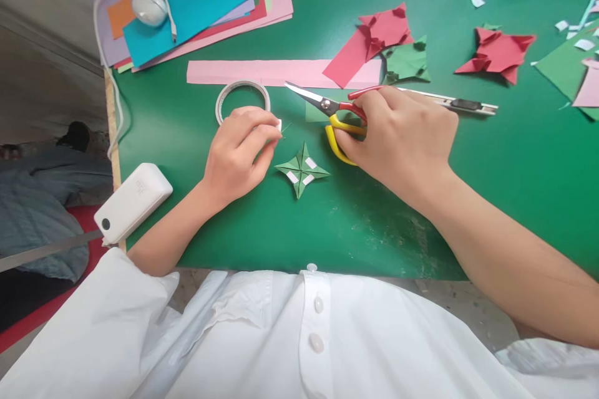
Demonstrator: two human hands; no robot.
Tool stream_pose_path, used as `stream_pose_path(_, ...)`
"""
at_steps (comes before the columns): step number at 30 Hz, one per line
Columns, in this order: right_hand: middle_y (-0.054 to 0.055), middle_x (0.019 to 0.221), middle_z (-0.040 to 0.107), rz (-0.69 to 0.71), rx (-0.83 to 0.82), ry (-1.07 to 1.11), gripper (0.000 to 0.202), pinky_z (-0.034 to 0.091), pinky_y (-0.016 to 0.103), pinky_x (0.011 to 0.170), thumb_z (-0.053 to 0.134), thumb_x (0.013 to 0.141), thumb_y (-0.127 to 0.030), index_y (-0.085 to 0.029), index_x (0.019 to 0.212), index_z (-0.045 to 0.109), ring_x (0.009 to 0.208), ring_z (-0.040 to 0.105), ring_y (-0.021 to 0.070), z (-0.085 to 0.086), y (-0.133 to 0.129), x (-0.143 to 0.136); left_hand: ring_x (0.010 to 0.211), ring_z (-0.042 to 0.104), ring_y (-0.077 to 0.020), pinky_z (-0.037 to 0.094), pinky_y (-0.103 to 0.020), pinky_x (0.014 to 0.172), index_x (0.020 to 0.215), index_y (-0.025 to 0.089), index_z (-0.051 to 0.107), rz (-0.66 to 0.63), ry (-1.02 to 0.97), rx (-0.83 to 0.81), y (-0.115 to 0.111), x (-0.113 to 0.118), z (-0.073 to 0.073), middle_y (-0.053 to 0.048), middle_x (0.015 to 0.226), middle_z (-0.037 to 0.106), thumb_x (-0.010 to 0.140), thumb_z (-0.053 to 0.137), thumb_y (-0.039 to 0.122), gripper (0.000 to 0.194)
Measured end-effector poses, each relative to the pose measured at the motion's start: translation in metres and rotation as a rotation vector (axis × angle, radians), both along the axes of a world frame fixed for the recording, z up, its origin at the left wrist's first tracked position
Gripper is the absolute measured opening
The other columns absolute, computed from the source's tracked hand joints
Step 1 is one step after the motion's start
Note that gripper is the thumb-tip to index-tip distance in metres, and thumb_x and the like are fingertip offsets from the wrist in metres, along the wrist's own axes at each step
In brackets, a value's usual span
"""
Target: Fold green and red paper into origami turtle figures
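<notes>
My left hand point(243, 153) pinches a small white piece point(279, 126), probably tape, between thumb and fingers. Right behind that hand lies a tape roll point(219, 103), its near side hidden by my fingers. My right hand point(402, 131) is closed around scissors point(333, 106) with one red and one yellow handle; their blades point left, toward the roll. Between my hands, nearer to me, a folded green paper star point(302, 171) lies flat on the green table, with three small white strips on its points.
A pink paper strip point(224, 72) lies beyond the roll. Red folded shapes point(498, 53), a green one point(406, 61) and a box cutter point(472, 106) lie to the right. Coloured sheets point(206, 3) carry a white mouse-like device point(148, 6). A white power bank point(135, 202) sits at the left edge.
</notes>
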State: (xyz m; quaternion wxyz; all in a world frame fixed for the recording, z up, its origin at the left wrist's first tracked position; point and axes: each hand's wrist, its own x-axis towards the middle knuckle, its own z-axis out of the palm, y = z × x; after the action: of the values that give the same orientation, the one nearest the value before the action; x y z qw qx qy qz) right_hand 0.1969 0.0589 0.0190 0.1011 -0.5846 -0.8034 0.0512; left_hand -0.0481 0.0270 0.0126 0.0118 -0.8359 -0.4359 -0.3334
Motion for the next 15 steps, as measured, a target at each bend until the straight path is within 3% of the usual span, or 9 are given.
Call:
stream_pose_path(6, 0.015, 0.104, 0.068, -0.022, -0.087, 0.005, 0.038, 0.040, 0.034, 0.064, 0.059, 0.088, -0.044, -0.015, 0.112, 0.063, 0.093, 0.063, 0.0300, 0.003, 0.000, -0.002, 0.097, 0.069, -0.0206, 0.055, -0.040, 0.090, 0.098, 0.024, 0.064, -0.057, -0.141, -0.160, -0.007, 0.009, 0.010, -0.001, 0.096, 0.075, 0.092, 0.058, 0.018, 0.010)
stream_pose_path(11, 0.012, 0.097, 0.066, 0.114, 0.100, 0.174, 0.030, 0.044, 0.033, 0.066, 0.063, 0.089, -0.045, -0.018, 0.099, 0.063, 0.093, 0.059, 0.0264, -0.014, 0.003, 0.008, 0.096, 0.068, -0.0173, 0.054, -0.031, 0.079, 0.105, 0.024, 0.066, -0.089, -0.459, -0.515, -0.013, 0.011, 0.013, -0.001, 0.100, 0.073, 0.089, 0.066, 0.018, 0.017)
stream_pose_path(15, 0.012, 0.098, 0.063, 0.178, 0.132, 0.230, 0.022, 0.048, 0.038, 0.078, 0.059, 0.093, -0.037, -0.017, 0.103, 0.062, 0.095, 0.058, 0.0259, -0.016, 0.004, 0.011, 0.092, 0.066, -0.0143, 0.053, -0.028, 0.078, 0.104, 0.025, 0.066, -0.122, -0.622, -0.663, -0.014, 0.012, 0.014, 0.000, 0.100, 0.071, 0.090, 0.068, 0.019, 0.015)
